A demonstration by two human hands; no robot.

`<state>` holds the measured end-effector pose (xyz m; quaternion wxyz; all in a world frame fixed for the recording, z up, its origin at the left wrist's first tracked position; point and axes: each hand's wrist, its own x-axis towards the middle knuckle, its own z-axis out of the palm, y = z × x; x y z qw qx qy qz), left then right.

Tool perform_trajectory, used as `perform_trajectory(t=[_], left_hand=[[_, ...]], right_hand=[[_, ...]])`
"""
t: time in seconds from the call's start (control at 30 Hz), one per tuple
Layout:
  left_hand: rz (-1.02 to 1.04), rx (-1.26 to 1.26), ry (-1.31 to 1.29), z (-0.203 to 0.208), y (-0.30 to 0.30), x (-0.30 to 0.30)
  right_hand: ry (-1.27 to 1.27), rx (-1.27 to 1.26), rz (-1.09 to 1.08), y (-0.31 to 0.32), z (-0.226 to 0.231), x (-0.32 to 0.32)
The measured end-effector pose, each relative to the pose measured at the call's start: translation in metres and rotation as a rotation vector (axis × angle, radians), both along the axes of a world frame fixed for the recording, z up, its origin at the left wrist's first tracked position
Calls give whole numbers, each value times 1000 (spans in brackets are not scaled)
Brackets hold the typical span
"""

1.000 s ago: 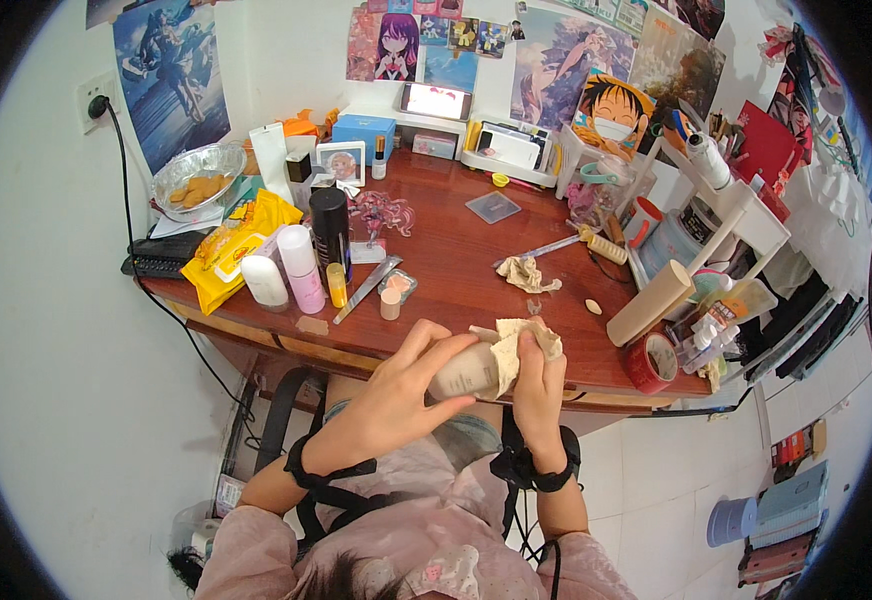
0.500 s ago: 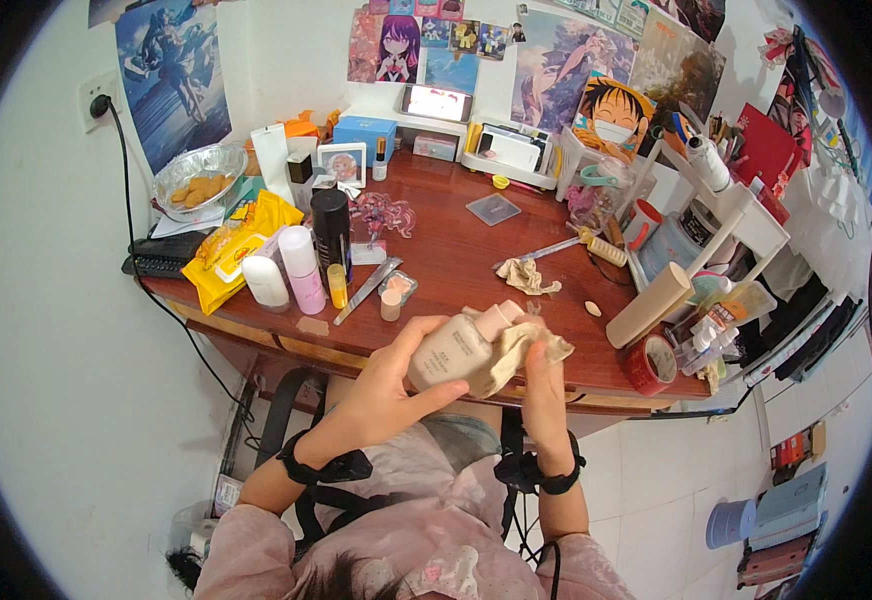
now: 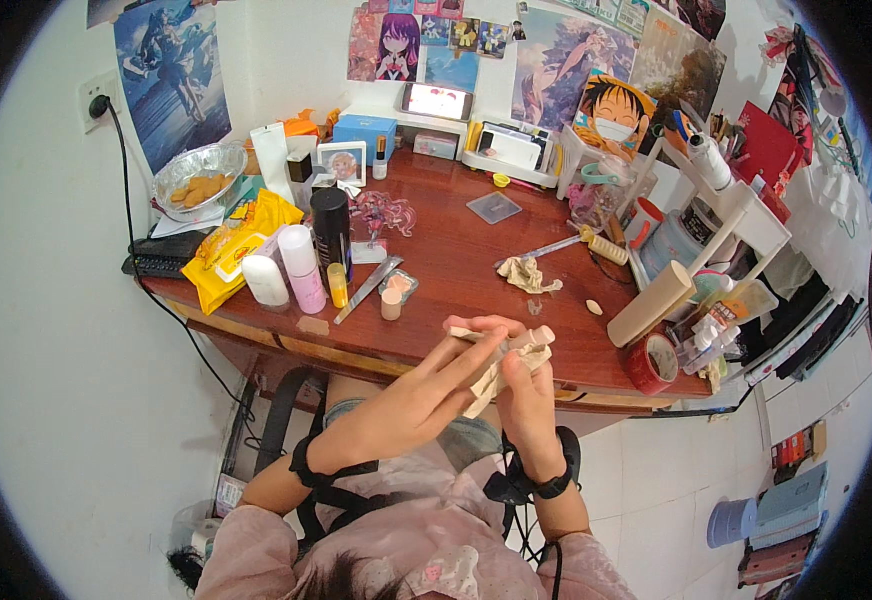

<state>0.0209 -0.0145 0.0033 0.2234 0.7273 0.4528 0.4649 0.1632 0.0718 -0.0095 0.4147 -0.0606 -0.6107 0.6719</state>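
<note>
Over the desk's front edge, both hands close round a pump bottle (image 3: 538, 337) and a crumpled cream cloth (image 3: 488, 388). Only the pale pink pump top shows clearly; fingers and cloth hide the body. My left hand (image 3: 411, 400) lies along the left side, its long fingers pressed together over the cloth. Opposite it, my right hand (image 3: 531, 405) grips the wrapped bottle, thumb up against the cloth. A second crumpled cream cloth (image 3: 526, 275) lies on the desk beyond them. To the left stands a small pinkish cap (image 3: 391, 304).
On the brown desk (image 3: 446, 255), a yellow wipes pack (image 3: 241, 250), white bottle (image 3: 265, 283), pink bottle (image 3: 302, 270) and black can (image 3: 331, 230) stand left. A beige cylinder (image 3: 648, 305), red tape roll (image 3: 650, 363) and white rack (image 3: 746, 240) are right. A knife-like tool (image 3: 553, 247) lies behind.
The bottle has turned and become mostly covered by cloth and fingers. My left hand has moved right, over the cloth; my right hand has come slightly left and closer to it.
</note>
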Motion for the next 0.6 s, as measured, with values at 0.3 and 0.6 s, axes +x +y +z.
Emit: perform_trajectory(t=[0.3,0.6], left_hand=[[-10,42,-8,1,1,2],[6,-123,-404,-13,0,8]], right_hand=[[168,-50,-142,-5,0,-3],[228,-90,-189,-5,10,-3]])
